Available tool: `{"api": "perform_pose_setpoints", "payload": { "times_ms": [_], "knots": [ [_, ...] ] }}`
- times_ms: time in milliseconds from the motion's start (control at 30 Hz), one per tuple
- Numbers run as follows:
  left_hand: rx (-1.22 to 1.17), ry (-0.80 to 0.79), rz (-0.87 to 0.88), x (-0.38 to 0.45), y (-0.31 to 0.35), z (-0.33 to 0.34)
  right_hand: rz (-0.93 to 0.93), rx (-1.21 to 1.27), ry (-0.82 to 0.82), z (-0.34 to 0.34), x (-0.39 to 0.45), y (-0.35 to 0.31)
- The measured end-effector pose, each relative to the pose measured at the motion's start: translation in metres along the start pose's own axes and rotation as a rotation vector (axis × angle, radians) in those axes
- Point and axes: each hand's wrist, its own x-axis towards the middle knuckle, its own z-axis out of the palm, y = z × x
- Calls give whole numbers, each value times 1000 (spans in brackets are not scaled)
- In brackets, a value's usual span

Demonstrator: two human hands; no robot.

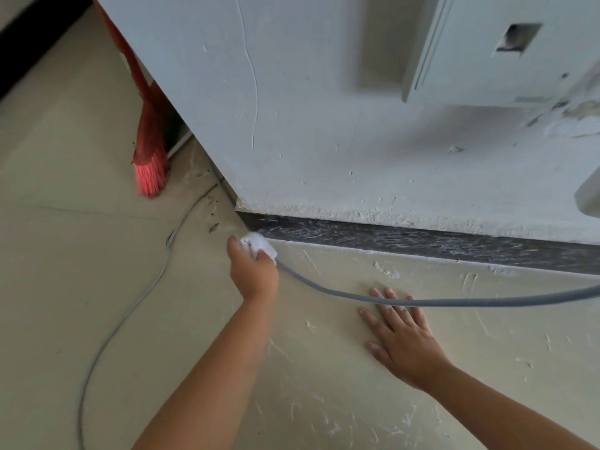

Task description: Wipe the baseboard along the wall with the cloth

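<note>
Bare room, pale floor [97, 254] streaked with dried plaster, rough white wall [324, 125] turning a corner. The dark baseboard [422, 243] runs right from that corner along the foot of the wall, dusty and smeared white. A red broom [151, 151] leans round the corner, well apart from the work.

My left hand [255, 271] has its fingers curled round the white cloth [259, 246], bunched into a wad and held at the corner end of the baseboard, touching or just beside it; I cannot tell which. My right hand [402, 336] lies flat, fingers spread, propping me on the floor. A grey cable [422, 301] crosses over its fingers and runs up beside the left hand.

Judgement: start of the run. Press the wad flat against the face, draw it right in one long pass, then take the top edge under the crumbly plaster lip. Keep the cable from dragging the cloth.
</note>
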Motion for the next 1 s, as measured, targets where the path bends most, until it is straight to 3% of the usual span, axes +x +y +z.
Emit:
{"api": "perform_pose_setpoints", "payload": {
  "times_ms": [167, 433, 667, 1000],
  "knots": [
    [32, 27, 55, 28, 9, -10, -3, 3, -16, 2, -2, 1],
    [72, -9, 216, -3, 24, 5, -16, 3, 13, 2, -1, 2],
    [136, -254, 363, -36, 21, 17, -11, -15, -29, 0, 1, 2],
    [81, 11, 288, -2, -12, -13, -16, 28, -14, 0, 0, 7]
  ]
}}
